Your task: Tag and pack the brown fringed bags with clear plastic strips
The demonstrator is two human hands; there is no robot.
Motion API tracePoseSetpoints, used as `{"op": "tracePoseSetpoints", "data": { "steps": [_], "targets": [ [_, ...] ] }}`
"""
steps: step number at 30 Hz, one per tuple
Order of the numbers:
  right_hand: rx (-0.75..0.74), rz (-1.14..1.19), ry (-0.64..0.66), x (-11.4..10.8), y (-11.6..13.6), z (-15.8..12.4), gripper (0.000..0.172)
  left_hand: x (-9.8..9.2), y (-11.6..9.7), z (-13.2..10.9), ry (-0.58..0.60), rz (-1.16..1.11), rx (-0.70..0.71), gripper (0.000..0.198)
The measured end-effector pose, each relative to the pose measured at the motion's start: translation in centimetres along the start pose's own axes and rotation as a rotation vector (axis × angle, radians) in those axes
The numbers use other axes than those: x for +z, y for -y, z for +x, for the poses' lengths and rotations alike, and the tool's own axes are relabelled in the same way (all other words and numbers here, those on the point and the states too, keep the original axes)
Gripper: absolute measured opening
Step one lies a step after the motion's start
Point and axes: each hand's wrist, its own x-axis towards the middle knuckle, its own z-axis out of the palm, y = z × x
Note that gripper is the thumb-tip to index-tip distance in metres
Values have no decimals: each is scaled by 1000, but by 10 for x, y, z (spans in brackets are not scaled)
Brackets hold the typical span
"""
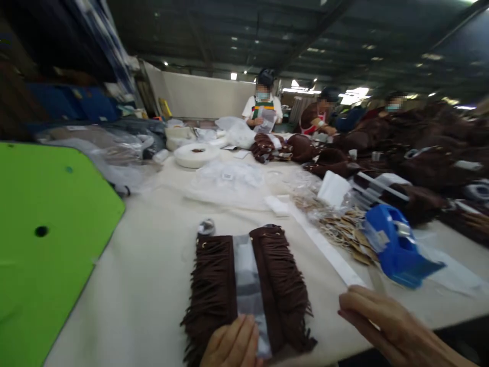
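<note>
In front of me on the table lies a dark brown fringed piece [214, 280], its two fringed sides folded in towards the middle. Between them runs a band of clear plastic [246, 270]. My left hand [231, 342] rests on the near end, fingers stretched out over the plastic and the brown material. To the right, my right hand [385, 323] has its thumb and fingers pinched at the near end of a long white paper strip [324, 247]. The strip stretches away diagonally across the table. A small shiny round object [206, 227] sits by the piece's far left corner.
A blue tape dispenser [399, 247] stands right, beside a heap of tan tags [349, 229]. Clear plastic bags [229, 183] and a white roll [196, 154] lie farther back. A green board [49, 239] covers the left. Brown goods [367, 137] pile up near co-workers.
</note>
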Motion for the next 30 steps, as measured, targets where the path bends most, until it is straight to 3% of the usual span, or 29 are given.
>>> {"op": "tracePoseSetpoints", "data": {
  "steps": [2, 5, 9, 13, 22, 27, 30],
  "targets": [
    [-154, -52, 219, -1, 31, 29, 18, -1, 0, 2, -12, 16, 9, 35],
    [-372, -168, 408, 7, 64, 70, 19, -2, -2, 4, -12, 6, -1, 31],
    [-584, -301, 442, 30, 75, 112, 15, -3, -3, 2, -44, -9, -13, 29],
    [-674, -393, 443, 47, 71, 137, 13, -2, -2, 1, -21, 8, -21, 30],
    [-625, -489, 552, 57, 72, 157, 9, 0, -2, 0, -26, 7, -25, 34],
    [-315, -407, 705, 61, 70, 173, 3, 1, -3, -3, -7, 20, -12, 36],
    [-132, -241, 674, 65, 57, 184, 30, 0, -3, -2, 10, 5, -25, 33]
  ]
}}
